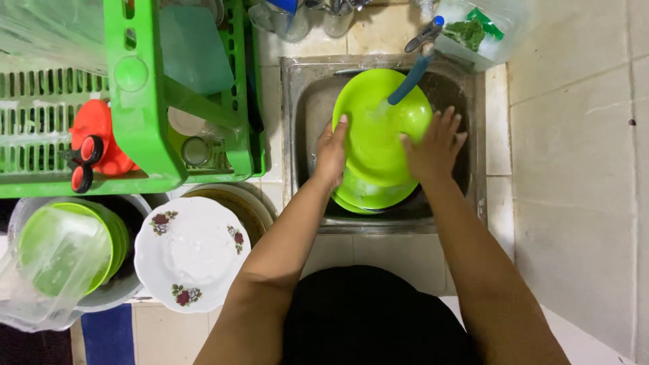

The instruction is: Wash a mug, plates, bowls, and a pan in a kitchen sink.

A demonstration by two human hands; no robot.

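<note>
Left hand point(331, 152) grips the green plate point(378, 128) by its left rim, face tilted upward under the tap point(419, 51). Right hand point(433, 149) rests open, fingers spread, on its right edge

Lighting: even, bright, diffuse overhead light; soft shadow inside the steel sink point(297, 101). Glare: wet sheen on the green plate point(378, 128). Focus: centre sharp; slight motion blur at the right hand point(433, 150). Edges: mild wide-angle bending, frame corners softer.

Glossy wet plastic plate point(378, 128); dull stained steel sink point(304, 88); matt plastic rack point(142, 128).
</note>
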